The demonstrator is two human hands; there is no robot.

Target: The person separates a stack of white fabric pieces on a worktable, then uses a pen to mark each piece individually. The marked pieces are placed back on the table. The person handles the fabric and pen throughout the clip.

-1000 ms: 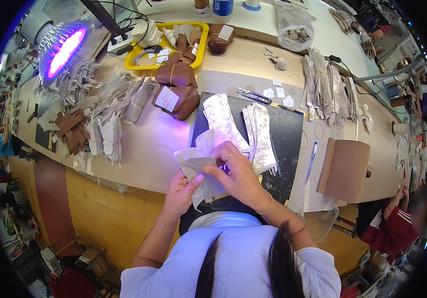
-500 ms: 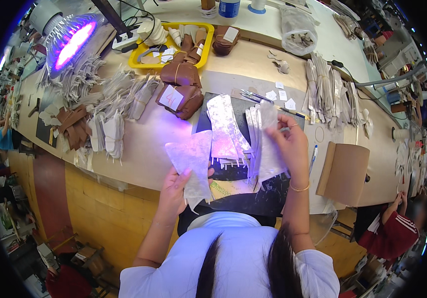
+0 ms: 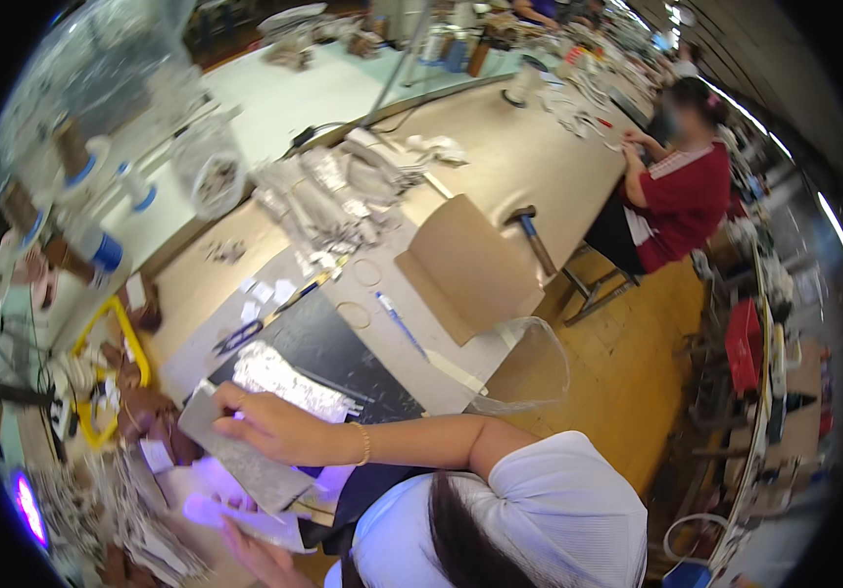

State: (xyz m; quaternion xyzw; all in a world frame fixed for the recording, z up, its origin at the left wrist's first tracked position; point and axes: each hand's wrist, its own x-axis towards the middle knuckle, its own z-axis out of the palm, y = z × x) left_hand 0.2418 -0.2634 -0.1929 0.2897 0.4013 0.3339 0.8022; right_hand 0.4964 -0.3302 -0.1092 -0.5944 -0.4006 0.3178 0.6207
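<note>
My right hand (image 3: 269,428) is closed on a flat grey-white fabric piece (image 3: 245,456), gripping it by its upper part. Below it, my left hand (image 3: 257,557) holds the edge of another pale piece (image 3: 235,512), tinted purple by the lamp light. The two pieces overlap in the view, and I cannot tell whether they touch. The left fingers are partly blurred. Just beyond my right hand, shiny mottled white pieces (image 3: 279,377) with narrow tabs lie on a black board (image 3: 348,338).
Snips (image 3: 238,336), paper labels and a pen (image 3: 397,318) lie beyond the board. To the right are a brown card sheet (image 3: 470,265), a hammer (image 3: 534,240) and a clear plastic bag (image 3: 544,367). Tied bundles (image 3: 328,186) lie farther back; a yellow tray (image 3: 137,343) stands left. A co-worker in red (image 3: 681,211) sits right.
The head view has swung to the right. My right hand has carried its grey-white piece left across the board, over to the piece in my left hand.
</note>
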